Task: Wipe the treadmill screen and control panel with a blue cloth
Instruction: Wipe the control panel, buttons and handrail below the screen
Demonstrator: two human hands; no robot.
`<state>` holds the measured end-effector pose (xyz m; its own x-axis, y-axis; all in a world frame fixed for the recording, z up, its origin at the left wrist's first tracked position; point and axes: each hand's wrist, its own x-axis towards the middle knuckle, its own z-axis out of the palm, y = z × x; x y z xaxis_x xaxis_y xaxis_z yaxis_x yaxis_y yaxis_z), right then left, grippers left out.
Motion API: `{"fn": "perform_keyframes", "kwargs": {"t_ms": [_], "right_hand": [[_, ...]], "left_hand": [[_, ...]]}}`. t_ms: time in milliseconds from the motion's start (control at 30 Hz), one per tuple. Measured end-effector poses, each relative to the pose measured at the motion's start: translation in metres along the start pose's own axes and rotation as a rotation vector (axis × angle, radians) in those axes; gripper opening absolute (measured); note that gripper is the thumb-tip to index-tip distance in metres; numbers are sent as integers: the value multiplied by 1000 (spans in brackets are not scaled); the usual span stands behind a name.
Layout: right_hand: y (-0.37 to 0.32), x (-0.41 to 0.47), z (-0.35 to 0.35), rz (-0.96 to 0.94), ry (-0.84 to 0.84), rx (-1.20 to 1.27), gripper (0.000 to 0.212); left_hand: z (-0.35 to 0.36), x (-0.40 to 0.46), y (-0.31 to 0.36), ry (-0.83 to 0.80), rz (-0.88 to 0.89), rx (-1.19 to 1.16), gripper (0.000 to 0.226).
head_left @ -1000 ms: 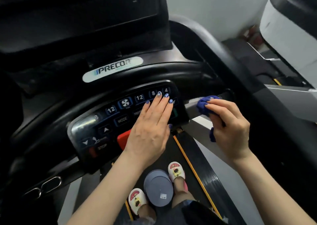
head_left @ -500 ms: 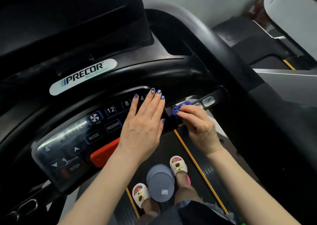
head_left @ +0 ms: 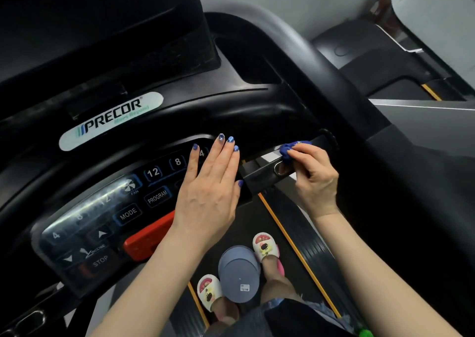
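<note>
I see the left hand (head_left: 208,182) lying flat, fingers straight, on the control panel (head_left: 108,223), the right hand (head_left: 312,176) pinching the bunched blue cloth (head_left: 290,149) against the side handlebar (head_left: 267,172); that flat palm could trip a button.

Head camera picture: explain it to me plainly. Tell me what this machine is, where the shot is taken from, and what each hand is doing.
This comes from a camera worn on a person's head, looking down at their own arms. The machine is a treadmill; its control panel carries buttons marked FAN, MODE, PROGRAM and STOP. The left hand lies flat, fingers straight, on the panel's right end. The right hand holds a bunched blue cloth against the dark handlebar beside the panel. Below, the person's slippers stand on the belt, with a round grey object between them; I cannot tell what it is.
</note>
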<state>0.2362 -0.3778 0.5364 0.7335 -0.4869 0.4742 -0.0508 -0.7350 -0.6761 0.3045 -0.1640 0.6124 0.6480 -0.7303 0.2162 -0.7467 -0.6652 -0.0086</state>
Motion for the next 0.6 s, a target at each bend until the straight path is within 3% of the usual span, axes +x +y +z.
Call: {"fn": "perform_keyframes", "kwargs": {"t_ms": [100, 267, 367, 600], "right_hand": [[0, -2, -1, -87, -72, 23, 22], [15, 4, -17, 29, 5, -53, 24], [10, 19, -24, 3, 3, -76, 23], [5, 106, -49, -129, 290, -188, 16]], "left_hand": [[0, 2, 3, -6, -1, -1, 55], [-3, 6, 4, -16, 3, -3, 55], [-5, 12, 5, -9, 3, -12, 56], [-7, 57, 19, 28, -17, -80, 59]]}}
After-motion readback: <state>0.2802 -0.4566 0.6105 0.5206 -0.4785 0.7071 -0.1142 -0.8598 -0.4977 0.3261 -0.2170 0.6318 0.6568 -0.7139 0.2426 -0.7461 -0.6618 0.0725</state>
